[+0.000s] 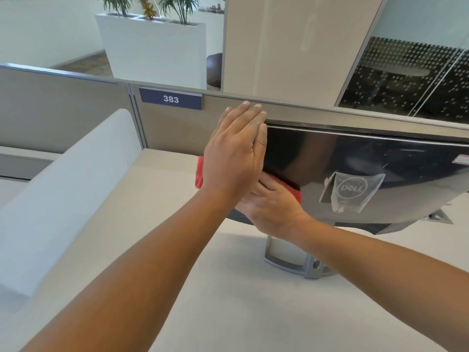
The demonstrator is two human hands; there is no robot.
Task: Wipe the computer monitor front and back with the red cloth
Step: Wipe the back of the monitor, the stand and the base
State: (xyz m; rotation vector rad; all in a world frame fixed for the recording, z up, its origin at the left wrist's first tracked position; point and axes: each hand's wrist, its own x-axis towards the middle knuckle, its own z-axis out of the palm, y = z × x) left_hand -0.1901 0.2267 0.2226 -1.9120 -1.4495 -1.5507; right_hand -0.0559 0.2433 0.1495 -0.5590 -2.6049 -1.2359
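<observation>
So the glossy black Dell monitor (355, 158) sits back-side-out on the pale desk (177, 288). Left hand (236, 153) is flat, fingers together, braced on its left edge. Right hand (271, 207) presses the red cloth (200, 171) against the back panel, probably palm-flat, though it's half hidden.

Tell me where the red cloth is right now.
In the head view the red cloth sits at the monitor's lower left corner, pressed against its Dell-marked back by the right hand, with the left hand flat on the monitor's left edge just above.
</observation>
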